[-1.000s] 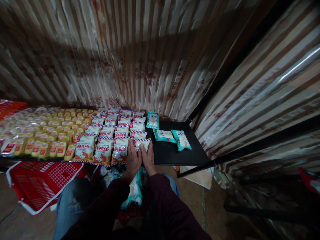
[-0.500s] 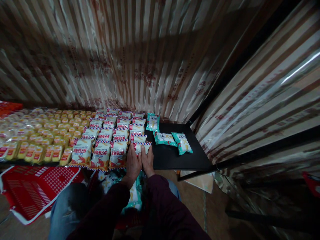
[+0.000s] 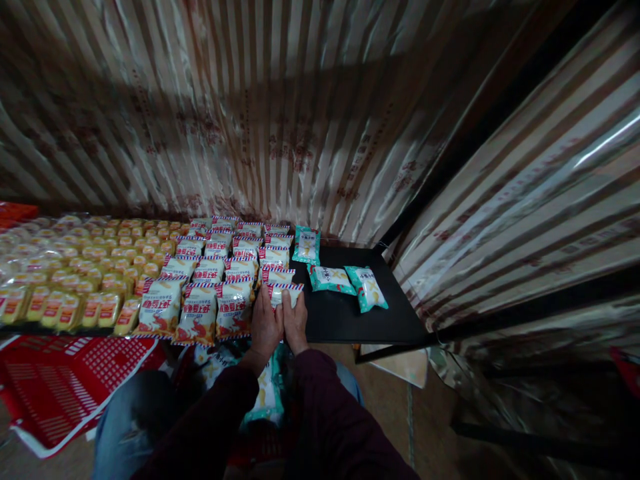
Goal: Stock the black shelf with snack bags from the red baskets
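Observation:
My left hand (image 3: 266, 325) and my right hand (image 3: 295, 320) press together round the lower part of a white snack bag (image 3: 281, 293) with a red-and-blue striped edge. This bag is at the front right end of rows of similar bags (image 3: 235, 308) on the black shelf (image 3: 345, 323). My palms and hands hide its lower part. Right of my hands, two teal bags (image 3: 369, 288) lie touching on the shelf, and a third teal bag (image 3: 307, 245) leans at the back.
Many yellow wrapped packs (image 3: 93, 283) fill the shelf's left side. Below are a red basket (image 3: 65, 393) and more teal bags (image 3: 267, 397) near my knees. A striped plastic sheet (image 3: 280, 120) hangs behind, with a black frame post (image 3: 425, 193) at the right.
The view has shifted slightly, so the bags at the left appear a little lower and further left. My hands keep nearly the same place and grip on the bag.

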Demonstrator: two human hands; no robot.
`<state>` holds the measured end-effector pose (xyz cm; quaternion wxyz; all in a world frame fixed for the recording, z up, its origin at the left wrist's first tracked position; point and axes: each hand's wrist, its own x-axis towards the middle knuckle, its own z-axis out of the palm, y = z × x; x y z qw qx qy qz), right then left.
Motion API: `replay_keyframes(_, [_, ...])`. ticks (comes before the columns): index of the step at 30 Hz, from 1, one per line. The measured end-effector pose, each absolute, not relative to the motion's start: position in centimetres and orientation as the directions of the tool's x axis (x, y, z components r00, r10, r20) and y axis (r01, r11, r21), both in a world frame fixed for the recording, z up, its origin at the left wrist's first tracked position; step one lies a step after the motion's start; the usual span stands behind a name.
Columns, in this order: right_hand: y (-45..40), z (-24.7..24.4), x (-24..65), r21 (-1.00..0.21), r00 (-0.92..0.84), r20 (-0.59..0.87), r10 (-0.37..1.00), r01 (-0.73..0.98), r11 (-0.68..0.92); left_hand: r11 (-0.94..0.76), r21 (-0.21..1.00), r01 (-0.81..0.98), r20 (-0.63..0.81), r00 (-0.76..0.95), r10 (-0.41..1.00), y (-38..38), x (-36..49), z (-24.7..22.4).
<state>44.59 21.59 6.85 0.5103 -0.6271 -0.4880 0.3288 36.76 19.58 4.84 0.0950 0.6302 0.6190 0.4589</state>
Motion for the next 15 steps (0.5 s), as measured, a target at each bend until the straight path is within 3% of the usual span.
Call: replay_keyframes(15, [22.9, 7.3, 44.5, -0.971, 0.282, 0.085, 0.956, 0.238, 0.016, -0.209, 0.717, 0.665, 0.434, -0.190, 0.881, 20.9, 36.9, 5.5])
